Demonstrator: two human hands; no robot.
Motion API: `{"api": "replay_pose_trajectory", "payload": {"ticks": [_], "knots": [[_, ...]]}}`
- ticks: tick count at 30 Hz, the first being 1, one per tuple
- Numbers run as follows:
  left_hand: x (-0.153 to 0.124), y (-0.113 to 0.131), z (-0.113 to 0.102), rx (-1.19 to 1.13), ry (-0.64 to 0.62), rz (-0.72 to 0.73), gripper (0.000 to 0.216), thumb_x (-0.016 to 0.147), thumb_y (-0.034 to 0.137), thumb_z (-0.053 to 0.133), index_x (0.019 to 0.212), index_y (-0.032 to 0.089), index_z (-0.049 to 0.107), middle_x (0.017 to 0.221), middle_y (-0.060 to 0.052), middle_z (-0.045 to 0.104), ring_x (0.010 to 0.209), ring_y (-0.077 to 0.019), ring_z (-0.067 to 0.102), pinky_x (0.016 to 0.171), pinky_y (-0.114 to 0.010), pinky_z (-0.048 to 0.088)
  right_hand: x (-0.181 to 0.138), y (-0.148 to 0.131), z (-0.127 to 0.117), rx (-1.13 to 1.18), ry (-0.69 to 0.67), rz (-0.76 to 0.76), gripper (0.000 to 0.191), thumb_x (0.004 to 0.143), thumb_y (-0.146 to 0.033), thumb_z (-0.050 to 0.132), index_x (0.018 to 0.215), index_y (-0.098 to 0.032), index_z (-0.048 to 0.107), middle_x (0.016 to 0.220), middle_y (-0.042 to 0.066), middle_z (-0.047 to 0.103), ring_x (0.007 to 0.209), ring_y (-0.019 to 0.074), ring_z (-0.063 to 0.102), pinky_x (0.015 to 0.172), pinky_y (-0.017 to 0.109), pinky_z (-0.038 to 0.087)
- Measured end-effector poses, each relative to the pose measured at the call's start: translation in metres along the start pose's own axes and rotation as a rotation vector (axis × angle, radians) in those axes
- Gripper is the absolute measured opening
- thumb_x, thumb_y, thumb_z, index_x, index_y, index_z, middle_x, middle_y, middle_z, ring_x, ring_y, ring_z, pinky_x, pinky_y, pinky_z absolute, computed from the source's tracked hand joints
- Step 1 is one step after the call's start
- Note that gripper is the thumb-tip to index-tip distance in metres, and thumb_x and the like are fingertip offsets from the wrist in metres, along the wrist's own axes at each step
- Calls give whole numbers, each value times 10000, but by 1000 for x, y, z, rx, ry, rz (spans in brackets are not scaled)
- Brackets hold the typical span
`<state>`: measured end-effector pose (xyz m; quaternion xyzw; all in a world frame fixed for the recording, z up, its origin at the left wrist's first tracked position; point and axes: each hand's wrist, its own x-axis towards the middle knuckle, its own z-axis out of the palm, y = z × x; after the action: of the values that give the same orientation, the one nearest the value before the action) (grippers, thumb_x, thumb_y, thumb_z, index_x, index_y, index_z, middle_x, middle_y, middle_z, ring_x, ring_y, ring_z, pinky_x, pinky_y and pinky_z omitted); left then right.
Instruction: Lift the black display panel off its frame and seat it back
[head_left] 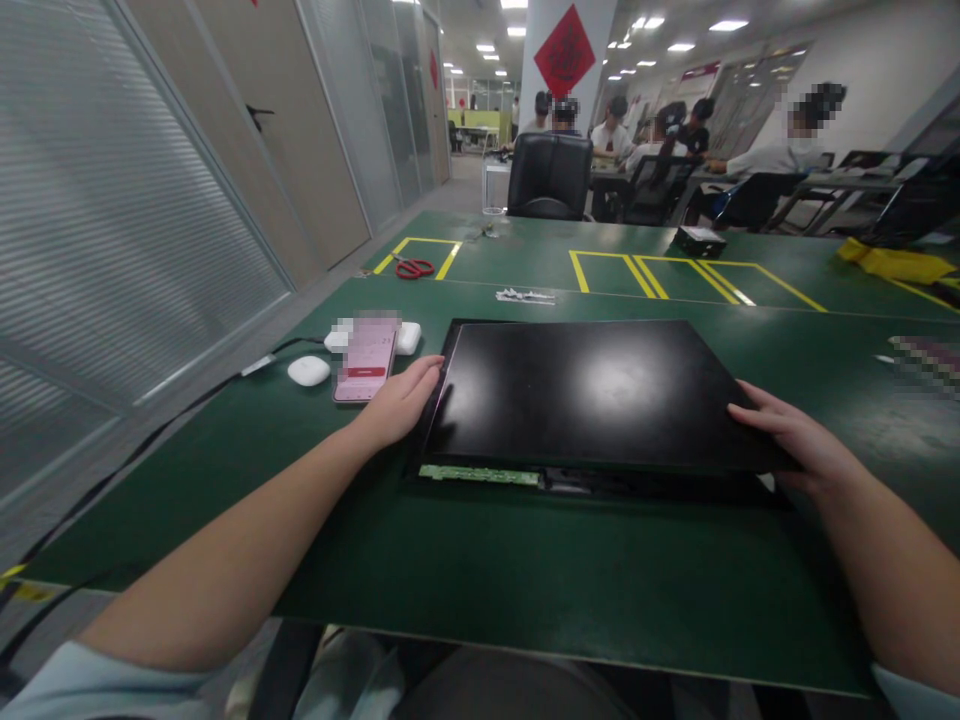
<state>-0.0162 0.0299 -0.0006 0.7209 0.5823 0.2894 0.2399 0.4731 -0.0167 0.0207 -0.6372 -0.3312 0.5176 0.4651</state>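
Note:
A black, glossy display panel (585,395) lies across the green table in front of me, above a black frame or backing (660,488). A strip of green circuit board (480,475) shows along its near edge. The panel's right side looks raised from the backing. My left hand (401,402) holds the panel's left edge, fingers close together along it and thumb hidden. With the thumb on top and the other fingers around or under the edge, my right hand (799,435) grips the panel's right side.
Left of the panel, a pink-screened phone (367,365) leans on a white object, beside a white rounded item (308,371). Red-handled scissors (414,267), white scraps (525,296) and a small black box (699,241) lie farther back. People sit beyond a black chair (550,175).

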Motion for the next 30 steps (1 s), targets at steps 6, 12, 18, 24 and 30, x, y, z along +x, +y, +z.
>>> {"api": "replay_pose_trajectory", "payload": {"ticks": [6,12,18,24,30], "knots": [[-1,0,0,18,-9,-8,662,998,564,301,1448,145,547,1452,-144,644,1377,-305,573,1196,-465,383,-4,0,1,-2,-8,-42,556,702,-67,714,1205,-303,731,1011,24,816,684,220,775,555,253,637],[0,-1,0,23,-8,1,687,994,576,295,1453,132,548,1462,-145,636,1381,-313,567,1194,-457,384,2,3,-5,-5,-72,-39,637,660,-67,741,1248,-309,714,1120,28,802,773,254,791,657,322,671],[-1,2,-1,44,-18,10,662,998,554,285,1438,139,554,1456,-139,641,1377,-306,572,1188,-455,393,2,4,-2,57,-21,-28,605,603,-82,763,1165,-306,752,1161,37,791,817,276,793,618,312,667],[-2,2,-1,39,-24,0,661,999,538,291,1452,127,542,1459,-150,635,1372,-302,576,1190,-454,385,-3,0,1,64,4,-20,644,610,-77,745,1206,-320,744,1187,32,783,854,278,794,588,294,659],[-2,4,-1,40,-24,0,649,1000,530,292,1443,130,549,1453,-146,642,1365,-303,582,1181,-455,398,-3,0,1,71,8,-5,614,632,-94,744,1205,-315,751,1193,43,782,874,286,793,590,297,659]]}}
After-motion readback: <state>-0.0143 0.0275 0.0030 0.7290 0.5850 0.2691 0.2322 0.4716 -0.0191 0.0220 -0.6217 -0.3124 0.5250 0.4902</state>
